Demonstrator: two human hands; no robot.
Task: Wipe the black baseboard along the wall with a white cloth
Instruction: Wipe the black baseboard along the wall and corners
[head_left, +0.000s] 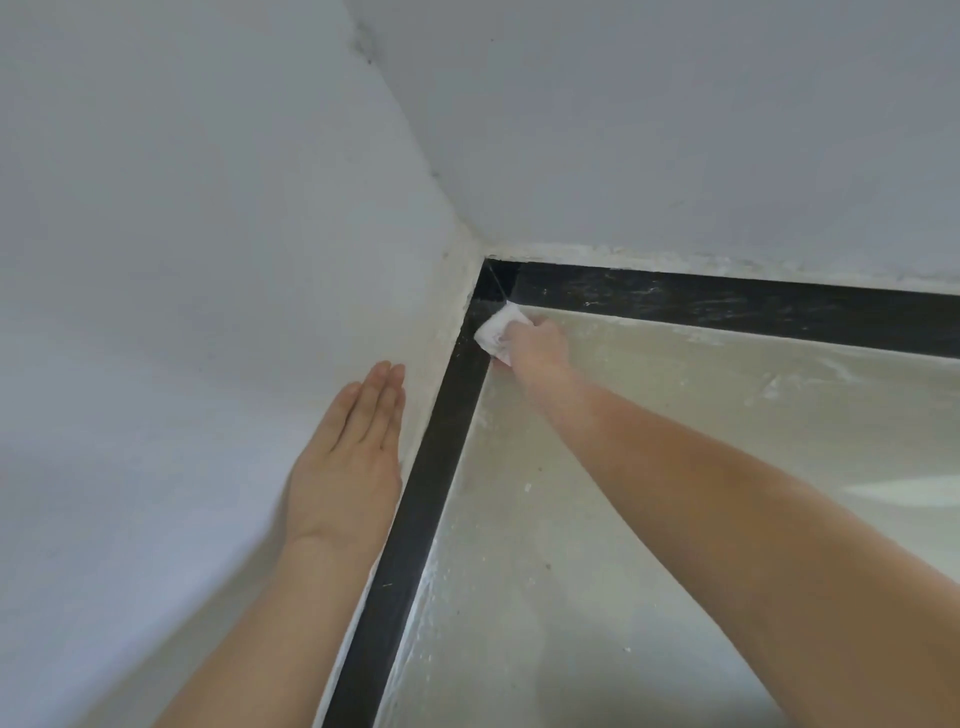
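Note:
A black baseboard (415, 519) runs along the foot of the left wall to the room corner, where a second black strip (727, 304) leads off to the right, streaked with pale dust. My right hand (535, 345) grips a crumpled white cloth (496, 332) and holds it against the baseboard just below the corner. My left hand (348, 462) lies flat on the left wall with straight fingers, beside the baseboard.
Two white walls (208, 234) meet in the corner at upper centre. The pale glossy floor (623, 519) spreads to the right of the baseboard, speckled with white dust and paint flecks along its edges.

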